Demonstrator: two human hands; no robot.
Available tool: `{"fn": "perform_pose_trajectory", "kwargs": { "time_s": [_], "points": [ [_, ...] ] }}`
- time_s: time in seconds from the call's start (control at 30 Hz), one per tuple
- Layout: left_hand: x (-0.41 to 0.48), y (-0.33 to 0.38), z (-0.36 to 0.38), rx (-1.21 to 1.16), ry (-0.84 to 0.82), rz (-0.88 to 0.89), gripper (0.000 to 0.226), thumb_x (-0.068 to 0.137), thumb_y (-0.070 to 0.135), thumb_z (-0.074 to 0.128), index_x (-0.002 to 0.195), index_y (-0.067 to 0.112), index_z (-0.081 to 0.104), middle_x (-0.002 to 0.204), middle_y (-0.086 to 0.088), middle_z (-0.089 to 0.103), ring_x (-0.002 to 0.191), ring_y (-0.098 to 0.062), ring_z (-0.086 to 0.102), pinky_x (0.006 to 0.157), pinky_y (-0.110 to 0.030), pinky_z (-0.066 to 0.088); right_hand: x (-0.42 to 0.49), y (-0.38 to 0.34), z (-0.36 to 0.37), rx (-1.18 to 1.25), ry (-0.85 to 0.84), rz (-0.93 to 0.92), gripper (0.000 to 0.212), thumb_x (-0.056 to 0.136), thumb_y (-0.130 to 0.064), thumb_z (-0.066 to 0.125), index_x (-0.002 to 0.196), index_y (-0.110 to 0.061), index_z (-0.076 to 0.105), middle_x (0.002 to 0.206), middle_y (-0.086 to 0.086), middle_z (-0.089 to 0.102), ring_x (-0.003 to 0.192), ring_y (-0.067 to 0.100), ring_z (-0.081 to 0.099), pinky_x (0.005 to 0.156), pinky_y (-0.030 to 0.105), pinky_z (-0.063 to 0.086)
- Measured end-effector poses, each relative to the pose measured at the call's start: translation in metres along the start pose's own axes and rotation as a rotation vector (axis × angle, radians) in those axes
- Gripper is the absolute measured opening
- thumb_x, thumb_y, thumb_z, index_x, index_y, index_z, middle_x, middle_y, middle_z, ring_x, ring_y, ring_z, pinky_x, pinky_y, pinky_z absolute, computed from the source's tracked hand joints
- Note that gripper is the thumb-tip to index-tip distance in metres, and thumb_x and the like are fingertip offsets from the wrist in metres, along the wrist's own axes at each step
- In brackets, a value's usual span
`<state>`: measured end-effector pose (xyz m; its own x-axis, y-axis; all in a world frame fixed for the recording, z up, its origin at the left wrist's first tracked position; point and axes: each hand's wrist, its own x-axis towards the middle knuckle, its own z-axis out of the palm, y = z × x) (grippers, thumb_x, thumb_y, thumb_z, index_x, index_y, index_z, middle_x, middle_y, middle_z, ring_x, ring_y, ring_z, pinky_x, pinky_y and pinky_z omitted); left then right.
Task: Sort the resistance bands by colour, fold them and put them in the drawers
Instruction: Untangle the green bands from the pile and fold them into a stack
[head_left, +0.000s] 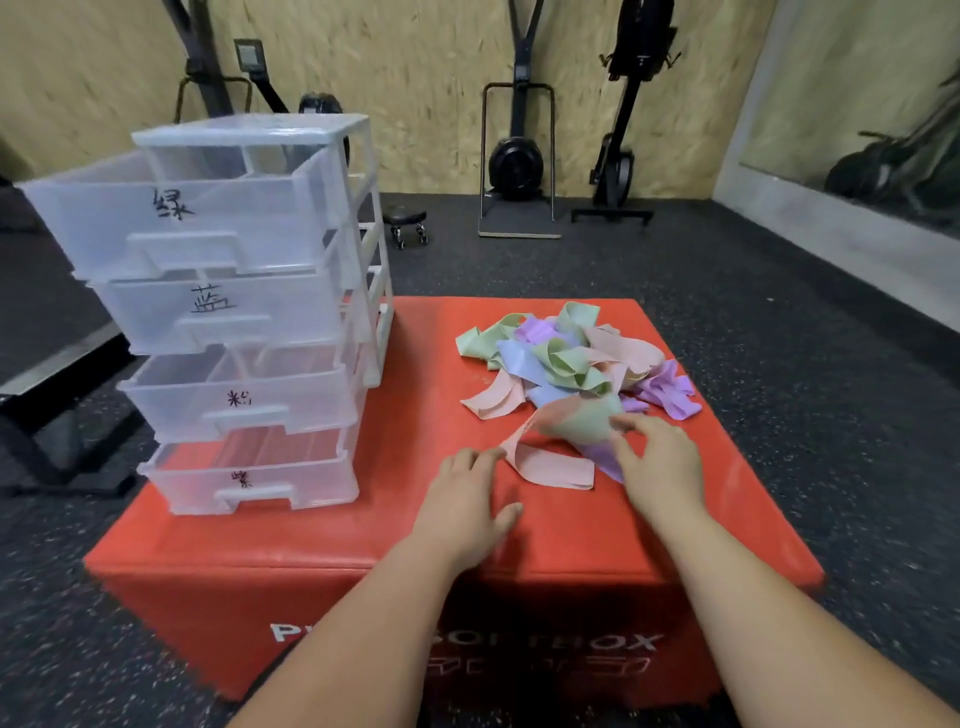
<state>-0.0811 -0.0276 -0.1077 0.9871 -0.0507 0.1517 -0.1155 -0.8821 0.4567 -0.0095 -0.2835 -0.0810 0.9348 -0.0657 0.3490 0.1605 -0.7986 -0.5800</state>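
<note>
Grip, right hand (662, 460): thumb and forefinger pinch the near edge of a green band (584, 423), which is raised a little off the red box (322, 551). Motion blur makes the hold less than certain.

Left hand (467, 504): released, palm down on the box, fingertips touching the fold of a pink band (550, 462) that loops under the green one. A purple band (605, 457) lies beneath both.

Main pile (561, 358): green, blue, pink and purple, tangled, just behind the hands.

Drawer unit (234, 322): on the box's left, four hand-labelled drawers pulled out, no band visible inside.

Judgement: sorting has barely begun. The left hand should pin the pink band flat while the right draws the green one free slowly, so the loops drag no neighbours. Flatten it before folding.
</note>
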Motion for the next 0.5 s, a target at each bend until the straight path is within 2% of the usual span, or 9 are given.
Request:
{"fn": "perform_pose_trajectory", "kwargs": {
  "time_s": [0.1, 0.17, 0.27, 0.37, 0.43, 0.5],
  "points": [
    [0.017, 0.004, 0.006, -0.024, 0.004, -0.002, 0.074, 0.092, 0.052, 0.069, 0.157, 0.029, 0.041, 0.147, -0.001, 0.046, 0.135, -0.026, 0.045, 0.115, -0.04, 0.039, -0.002, 0.017, 0.01, 0.059, -0.044, 0.095, 0.012, 0.086, -0.026, 0.077, 0.093, -0.035, 0.077, 0.096, -0.012, 0.078, 0.095, 0.02, 0.07, 0.081, 0.033, 0.051],
    [0.03, 0.01, 0.013, -0.05, 0.016, 0.021, 0.07, 0.092, 0.05, 0.069, 0.154, 0.029, 0.044, 0.145, 0.0, 0.047, 0.133, -0.025, 0.047, 0.113, -0.04, 0.041, 0.009, 0.019, 0.012, 0.117, -0.054, 0.134, 0.016, 0.084, -0.021, 0.079, 0.087, -0.035, 0.073, 0.088, -0.014, 0.076, 0.087, 0.014, 0.071, 0.076, 0.028, 0.047],
    [0.052, 0.018, 0.024, -0.082, 0.03, 0.069, 0.063, 0.091, 0.046, 0.069, 0.149, 0.029, 0.05, 0.141, 0.001, 0.049, 0.129, -0.025, 0.049, 0.11, -0.039, 0.043, 0.026, 0.013, 0.009, 0.202, -0.026, 0.14, 0.025, 0.08, -0.016, 0.08, 0.095, -0.03, 0.065, 0.082, -0.014, 0.073, 0.078, 0.008, 0.07, 0.073, 0.029, 0.048],
    [0.074, 0.024, 0.033, -0.099, 0.036, 0.11, 0.063, 0.09, 0.044, 0.072, 0.148, 0.029, 0.051, 0.14, 0.003, 0.051, 0.129, -0.024, 0.049, 0.11, -0.039, 0.044, 0.036, 0.009, 0.011, 0.252, -0.077, 0.12, 0.033, 0.08, -0.016, 0.082, 0.1, -0.034, 0.064, 0.082, -0.013, 0.074, 0.075, 0.001, 0.069, 0.076, 0.029, 0.054],
    [0.085, 0.028, 0.035, -0.148, 0.024, 0.102, 0.065, 0.091, 0.042, 0.073, 0.15, 0.029, 0.049, 0.143, 0.004, 0.051, 0.131, -0.022, 0.05, 0.11, -0.038, 0.044, 0.042, 0.006, 0.011, 0.242, -0.075, 0.065, 0.029, 0.083, -0.016, 0.081, 0.099, -0.037, 0.069, 0.091, -0.017, 0.075, 0.08, -0.009, 0.066, 0.078, 0.014, 0.049],
    [0.094, 0.03, 0.037, -0.212, 0.022, 0.078, 0.067, 0.092, 0.039, 0.074, 0.152, 0.029, 0.048, 0.144, 0.004, 0.052, 0.132, -0.018, 0.052, 0.109, -0.036, 0.045, 0.049, -0.002, 0.006, 0.311, 0.007, 0.02, 0.026, 0.087, -0.015, 0.078, 0.102, -0.035, 0.073, 0.096, -0.021, 0.075, 0.084, -0.008, 0.066, 0.076, 0.005, 0.044]
  ]
}}
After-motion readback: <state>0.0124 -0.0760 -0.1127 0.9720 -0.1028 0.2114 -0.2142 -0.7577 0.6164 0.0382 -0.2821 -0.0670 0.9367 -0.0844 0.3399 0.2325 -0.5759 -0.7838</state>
